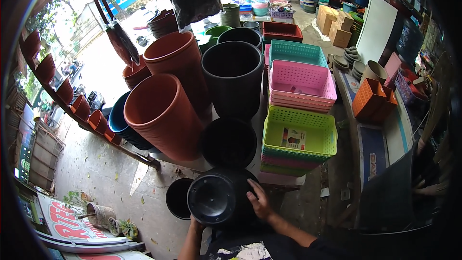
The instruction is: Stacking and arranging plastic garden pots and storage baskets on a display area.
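Observation:
A black plant pot (211,197) is held tilted close to my body, its round base facing up and to the left. My right hand (260,201) presses against the pot's right side, fingers laid along the wall. Lower on the left, my left hand (195,225) supports the pot near its base; most of its fingers are hidden behind it. Just ahead stands a smaller black pot (228,143) with its mouth up. One more black pot (177,199) shows at the left of the held pot, partly covered by it.
Tall stacks of terracotta pots (166,120) and black pots (233,84) rise ahead. To their right stand stacked plastic baskets in green (299,151), pink (302,79) and teal (298,50). Orange pots (373,98) sit on a bench at right; a pot rack (96,132) runs along the left.

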Tool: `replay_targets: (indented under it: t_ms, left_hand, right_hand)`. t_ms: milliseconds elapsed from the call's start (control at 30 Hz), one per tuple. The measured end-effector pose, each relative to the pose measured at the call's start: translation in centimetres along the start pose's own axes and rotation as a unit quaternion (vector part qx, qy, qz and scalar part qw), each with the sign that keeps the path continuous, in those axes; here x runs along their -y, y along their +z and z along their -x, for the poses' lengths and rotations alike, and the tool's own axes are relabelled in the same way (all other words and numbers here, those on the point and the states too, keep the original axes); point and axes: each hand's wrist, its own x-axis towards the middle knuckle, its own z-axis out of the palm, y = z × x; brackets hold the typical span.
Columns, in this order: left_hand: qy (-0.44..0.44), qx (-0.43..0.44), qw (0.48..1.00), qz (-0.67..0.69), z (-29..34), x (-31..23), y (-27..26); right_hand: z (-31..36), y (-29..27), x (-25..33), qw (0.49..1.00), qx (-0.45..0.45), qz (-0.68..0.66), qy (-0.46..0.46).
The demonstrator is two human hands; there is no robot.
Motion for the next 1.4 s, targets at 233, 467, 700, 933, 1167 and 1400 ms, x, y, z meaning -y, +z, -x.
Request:
replay_targets:
  t_ms: [233, 467, 700, 933, 1167, 1400]
  left_hand:
    - [0.074, -0.055, 0.987, -0.132, -1.5, -0.9, -3.8]
    - [0.188, -0.105, 0.951, -0.223, 0.5, -2.0, 0.9]
    - [0.256, -0.158, 0.891, -0.339, 2.1, -3.9, 3.9]
    - [0.285, -0.036, 0.886, -0.365, 6.6, -6.8, 11.2]
    - [0.453, 0.091, 0.608, -0.645, 9.0, -9.7, 17.2]
    - [0.521, 0.201, 0.322, -0.765, 5.7, -12.2, 17.0]
  right_hand:
    - [0.3, 0.8, 1.5, 0.998, 0.058, -0.018, -0.007]
    - [-0.2, 0.3, -0.5, 0.997, 0.059, -0.036, 0.030]
    - [-2.4, -0.1, -2.1, 0.984, 0.047, -0.126, 0.112]
    - [-5.0, -2.2, -3.4, 0.949, 0.083, -0.247, 0.177]
    - [-8.2, -1.5, 2.8, 0.977, 0.051, -0.196, 0.067]
    - [-9.5, 3.1, 8.8, 0.998, -0.009, -0.046, -0.036]
